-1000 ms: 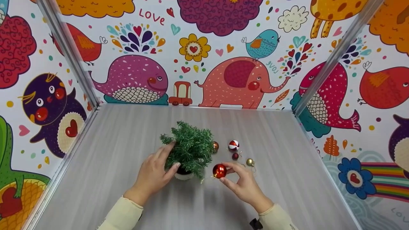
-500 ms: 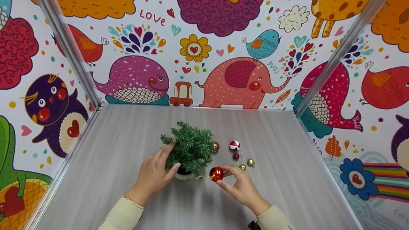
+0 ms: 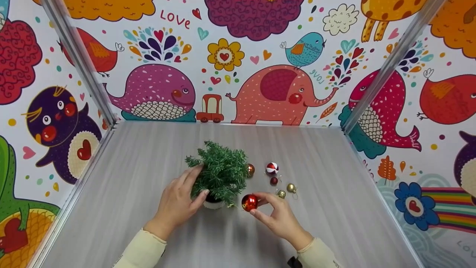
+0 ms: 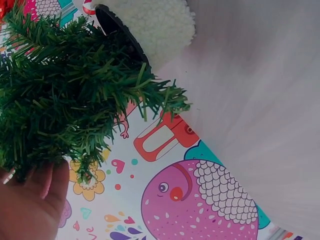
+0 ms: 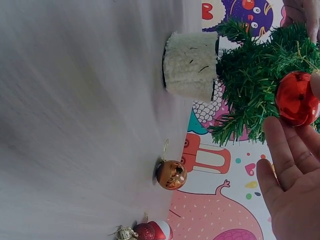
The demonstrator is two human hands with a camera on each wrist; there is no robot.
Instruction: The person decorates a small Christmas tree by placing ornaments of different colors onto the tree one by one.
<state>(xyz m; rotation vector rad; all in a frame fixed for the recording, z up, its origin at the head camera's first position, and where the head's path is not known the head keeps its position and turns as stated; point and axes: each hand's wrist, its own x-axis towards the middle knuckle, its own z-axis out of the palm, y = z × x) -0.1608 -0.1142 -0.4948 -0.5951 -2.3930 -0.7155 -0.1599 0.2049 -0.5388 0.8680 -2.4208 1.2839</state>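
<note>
Pinching a shiny red Christmas ball [image 3: 249,203] between thumb and fingers, your right hand [image 3: 284,217] is just to the right of the little green Christmas tree [image 3: 221,171], near its low branches. The ball is up in the air, above the tabletop [image 3: 316,156]. A thin gold string [image 5: 302,55] on it reaches toward the green, but you can't tell if it is hooked on. The grip of your left hand [image 3: 180,201] is spread, with the fingers touching the tree's left side and the thumb apart from them, near the front; the fingertips are hidden in the branches. The tree stands up straight in a fuzzy white pot [image 5: 190,67]. A shiny copper ball [image 5: 171,175] lies to the right of the tree. Farther right are a red-and-white ball [image 3: 272,168], a small dark red ball [image 3: 274,181] just beside it, and two little gold balls [image 3: 291,188] near each other.
</note>
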